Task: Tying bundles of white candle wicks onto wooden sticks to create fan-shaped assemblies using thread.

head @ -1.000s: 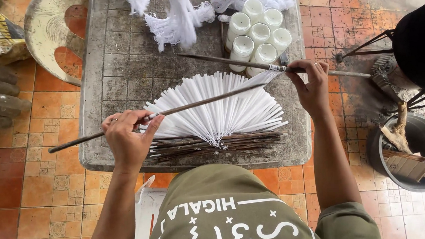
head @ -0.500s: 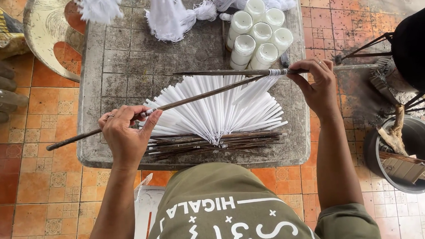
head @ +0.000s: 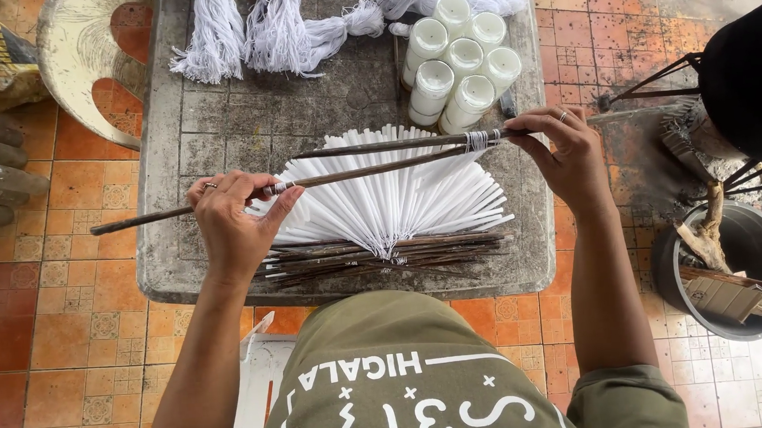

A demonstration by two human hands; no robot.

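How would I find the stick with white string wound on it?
Start at the grey table and find the fan of white sticks at its front. Just above it, two dark rods cross; the upper rod, by the right hand, alone carries white string coiled round it.

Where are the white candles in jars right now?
In the head view, the candle jars stand clustered at the table's far right, just beyond the right hand and beside the white thread bundles.

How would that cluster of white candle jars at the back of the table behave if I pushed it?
The candle jars stand upright and tightly packed, so they would likely slide together on the rough tiled table. They look glass, so probably heavy and breakable. One tipped over would likely roll.
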